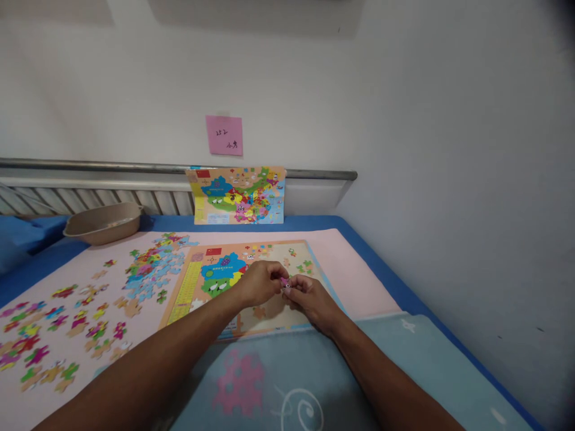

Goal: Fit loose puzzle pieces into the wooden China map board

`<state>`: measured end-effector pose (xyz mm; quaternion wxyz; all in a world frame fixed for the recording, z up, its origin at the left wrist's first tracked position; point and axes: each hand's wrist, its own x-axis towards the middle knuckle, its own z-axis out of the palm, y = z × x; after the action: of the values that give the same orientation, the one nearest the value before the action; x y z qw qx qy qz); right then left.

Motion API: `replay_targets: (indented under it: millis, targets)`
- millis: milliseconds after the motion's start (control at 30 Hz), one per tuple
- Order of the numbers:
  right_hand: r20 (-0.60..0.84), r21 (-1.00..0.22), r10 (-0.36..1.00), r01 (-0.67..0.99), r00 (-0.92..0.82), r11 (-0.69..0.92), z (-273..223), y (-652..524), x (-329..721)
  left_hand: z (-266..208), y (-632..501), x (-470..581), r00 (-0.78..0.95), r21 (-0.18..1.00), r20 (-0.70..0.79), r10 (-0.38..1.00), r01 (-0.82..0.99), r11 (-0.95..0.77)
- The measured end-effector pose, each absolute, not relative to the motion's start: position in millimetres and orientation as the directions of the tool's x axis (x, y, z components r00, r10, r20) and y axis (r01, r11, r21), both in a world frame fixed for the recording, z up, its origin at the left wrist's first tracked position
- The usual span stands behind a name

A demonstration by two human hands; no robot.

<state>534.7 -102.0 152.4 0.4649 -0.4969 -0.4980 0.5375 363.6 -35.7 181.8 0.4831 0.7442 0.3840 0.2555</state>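
Between the fingertips of both hands is a small pink puzzle piece [285, 283] with a black-and-white print. My left hand [260, 282] pinches it from the left, and my right hand [312, 299] grips its right side. Both hands are over a partly assembled map puzzle [179, 290] in its flat tray. The puzzle's left part is filled with a yellow strip, a red flag and a blue region. On the right the bare beige board [265, 323] shows, with a few green pieces [305, 267] on it. My left hand hides the middle of the puzzle.
Loose puzzle pieces [78, 323] lie scattered at left, with a denser heap [153, 263] beside the tray. A brown basin [105, 224] stands at the back left. Against the rail leans a reference map picture [238, 196]. A pink note [224, 136] hangs on the wall.
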Motion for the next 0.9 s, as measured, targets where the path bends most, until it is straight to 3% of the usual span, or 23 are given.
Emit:
replay_targets:
  millis: [167, 367, 900]
  targets:
    - [-0.082, -0.996, 0.996, -0.039, -0.033, -0.084, 157.0, -102.4, 533.0, 188.6, -35.6, 365.5, 0.576, 0.954, -0.050, 0.816, 0.271, -0.132]
    - [-0.068, -0.989, 0.991, -0.137, 0.112, -0.052, 156.6, -100.1, 530.0, 189.0, -42.7, 373.5, 0.436, 0.979, -0.127, 0.891, 0.200, 0.042]
    - [-0.054, -0.986, 0.983, -0.166, 0.177, -0.024, 153.8, -102.0, 520.6, 183.4, -50.9, 383.2, 0.361, 0.989, -0.114, 0.926, 0.125, 0.073]
